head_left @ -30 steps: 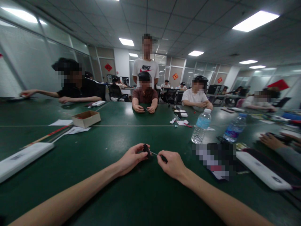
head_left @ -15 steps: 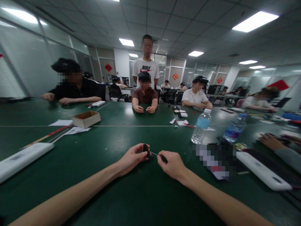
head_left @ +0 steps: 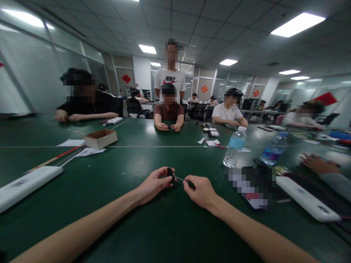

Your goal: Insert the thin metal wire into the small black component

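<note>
My left hand (head_left: 152, 184) pinches a small black part (head_left: 170, 174) just above the green table (head_left: 153, 226). My right hand (head_left: 200, 190) is closed around a thin screwdriver (head_left: 184, 180), gripping its dark handle. The tool's metal tip points left and meets the black part. Both forearms reach in from the bottom edge and the hands sit close together at the table's middle.
Two water bottles (head_left: 234, 147) (head_left: 273, 149) stand to the right. A white flat device (head_left: 307, 203) lies at right, another (head_left: 26, 183) at left. A cardboard box (head_left: 101, 138) and papers sit at left centre. Several people sit around the table; a neighbour's hand (head_left: 315, 163) rests at far right.
My hands have stayed in place. The person at far left has drawn an outstretched arm back in. The neighbour's hand at right has shifted slightly.
</note>
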The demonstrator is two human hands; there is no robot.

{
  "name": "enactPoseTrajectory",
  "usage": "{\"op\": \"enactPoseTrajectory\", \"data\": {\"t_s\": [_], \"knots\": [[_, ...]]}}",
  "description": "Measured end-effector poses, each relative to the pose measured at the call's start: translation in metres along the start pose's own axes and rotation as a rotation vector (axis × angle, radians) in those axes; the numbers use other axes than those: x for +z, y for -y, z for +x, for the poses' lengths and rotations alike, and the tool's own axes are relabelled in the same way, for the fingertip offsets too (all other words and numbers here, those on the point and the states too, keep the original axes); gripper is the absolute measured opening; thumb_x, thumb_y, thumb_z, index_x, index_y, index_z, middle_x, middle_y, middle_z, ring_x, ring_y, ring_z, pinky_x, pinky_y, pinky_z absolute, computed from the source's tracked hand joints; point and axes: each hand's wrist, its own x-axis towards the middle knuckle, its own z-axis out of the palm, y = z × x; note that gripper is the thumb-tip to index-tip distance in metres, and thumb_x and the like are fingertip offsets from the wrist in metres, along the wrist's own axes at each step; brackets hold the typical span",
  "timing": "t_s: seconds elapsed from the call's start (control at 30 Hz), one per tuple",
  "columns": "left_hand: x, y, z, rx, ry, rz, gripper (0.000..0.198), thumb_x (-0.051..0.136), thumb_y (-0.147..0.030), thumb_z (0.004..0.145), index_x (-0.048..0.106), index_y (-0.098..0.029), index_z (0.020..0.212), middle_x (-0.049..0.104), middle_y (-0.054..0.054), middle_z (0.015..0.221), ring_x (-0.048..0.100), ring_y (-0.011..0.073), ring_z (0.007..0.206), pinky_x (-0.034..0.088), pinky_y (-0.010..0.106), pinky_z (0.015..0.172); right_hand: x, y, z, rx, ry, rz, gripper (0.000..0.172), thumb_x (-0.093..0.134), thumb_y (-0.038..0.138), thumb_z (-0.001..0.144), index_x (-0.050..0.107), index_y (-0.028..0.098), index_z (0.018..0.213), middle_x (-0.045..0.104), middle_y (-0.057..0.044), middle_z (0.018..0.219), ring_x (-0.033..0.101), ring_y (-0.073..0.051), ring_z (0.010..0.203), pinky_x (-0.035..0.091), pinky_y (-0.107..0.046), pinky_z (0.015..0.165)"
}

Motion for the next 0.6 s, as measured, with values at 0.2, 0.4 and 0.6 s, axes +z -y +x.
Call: {"op": "enactPoseTrajectory", "data": {"t_s": [0.2,0.4,0.6], "knots": [[0.0011,-0.0012,-0.0005,-0.005,-0.008,0.000,0.034,0.069,-0.016,0.082,0.060,-0.015,0.115,0.061,0.011,0.113,0.061,0.0212,0.105,0.048,0.033,0.090,0.0018,-0.0006,0.0002,-0.001,-0.006,-0.004,0.021,0.047,0.030,0.094,0.065,0.019,0.089,0.064,-0.001,0.073,0.057,-0.013,0.063,0.041,-0.024,0.065],[0.0005,-0.0007,-0.0008,-0.007,0.002,0.009,0.034,0.068,-0.017,0.083,0.060,-0.016,0.116,0.060,0.011,0.114,0.061,0.0212,0.106,0.048,0.034,0.091,0.0005,0.0006,-0.0003,0.003,0.001,-0.006,0.022,0.046,0.030,0.095,0.064,0.020,0.089,0.063,-0.001,0.073,0.056,-0.012,0.062,0.040,-0.024,0.064],[0.0003,0.0001,-0.0001,0.005,0.005,0.010,0.033,0.067,-0.016,0.084,0.060,-0.016,0.115,0.060,0.010,0.114,0.061,0.0205,0.104,0.049,0.031,0.088,0.0005,-0.0003,0.0000,-0.004,0.002,-0.018,0.021,0.046,0.030,0.094,0.064,0.019,0.089,0.064,-0.001,0.074,0.058,-0.013,0.064,0.040,-0.024,0.065]]}}
